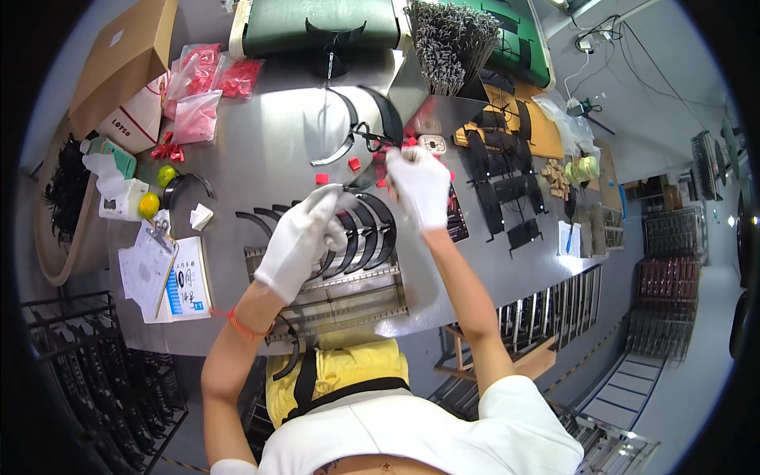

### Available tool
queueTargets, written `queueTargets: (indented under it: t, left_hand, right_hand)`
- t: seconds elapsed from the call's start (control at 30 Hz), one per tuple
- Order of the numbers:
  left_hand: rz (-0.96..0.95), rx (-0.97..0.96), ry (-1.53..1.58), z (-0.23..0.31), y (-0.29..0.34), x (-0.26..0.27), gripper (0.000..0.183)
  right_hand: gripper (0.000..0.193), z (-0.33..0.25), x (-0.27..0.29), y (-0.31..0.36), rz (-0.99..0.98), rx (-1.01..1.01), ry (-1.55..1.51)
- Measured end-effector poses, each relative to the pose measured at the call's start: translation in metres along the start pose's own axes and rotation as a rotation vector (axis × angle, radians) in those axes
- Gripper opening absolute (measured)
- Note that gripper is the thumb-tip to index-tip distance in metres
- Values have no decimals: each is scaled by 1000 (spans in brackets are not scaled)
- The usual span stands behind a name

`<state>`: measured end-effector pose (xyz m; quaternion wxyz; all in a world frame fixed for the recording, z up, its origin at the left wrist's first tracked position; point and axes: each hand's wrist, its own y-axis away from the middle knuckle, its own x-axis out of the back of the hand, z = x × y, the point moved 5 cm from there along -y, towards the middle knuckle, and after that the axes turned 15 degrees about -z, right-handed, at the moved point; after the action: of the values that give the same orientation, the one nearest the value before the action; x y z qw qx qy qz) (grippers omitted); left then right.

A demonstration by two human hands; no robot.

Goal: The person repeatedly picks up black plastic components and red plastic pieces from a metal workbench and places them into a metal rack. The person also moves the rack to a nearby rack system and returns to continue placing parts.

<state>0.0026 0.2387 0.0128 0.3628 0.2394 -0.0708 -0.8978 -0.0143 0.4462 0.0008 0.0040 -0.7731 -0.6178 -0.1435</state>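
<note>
Lettering marks a white cardboard box (136, 127) and blue-and-white paper booklet (195, 269), left of the white-gloved left hand (301, 237) and white-gloved right hand (422, 186), fingers curled, hold unclear, near black curved strips (387, 229).

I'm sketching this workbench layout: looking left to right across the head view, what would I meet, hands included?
Bin of black parts → clipboard → left gloved hand → right gloved hand → dark panels → white paper → fan.

Glare spots the metal table (289, 119); straight edges bend.
</note>
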Motion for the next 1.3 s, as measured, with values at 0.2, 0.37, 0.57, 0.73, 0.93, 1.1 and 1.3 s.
queueTargets:
  t: [0.2,0.37,0.57,0.73,0.93,1.1,1.3]
  left_hand:
    - [112,157,164,-17,4,11,90]
    - [-359,-8,585,-3,15,-16,70]
    - [64,-277,284,-6,53,-25,36]
    - [197,-470,-155,-22,126,-11,35]
    - [419,-176,-345,-70,220,67,63]
    - [587,150,-436,-89,267,85,53]
    - [698,175,-730,-93,285,80,25]
  right_hand:
    - [18,-77,-5,137,168,568,986]
    - [19,-86,-34,197,-135,1015,1389]
    - [42,-89,-53,196,-188,787,1245]
    - [26,-4,-53,184,-366,-85,-699]
    - [41,98,-119,194,-635,-451,241]
    - [44,111,-144,194,-727,-161,818]
    - [41,106,-169,190,-756,-121,971]
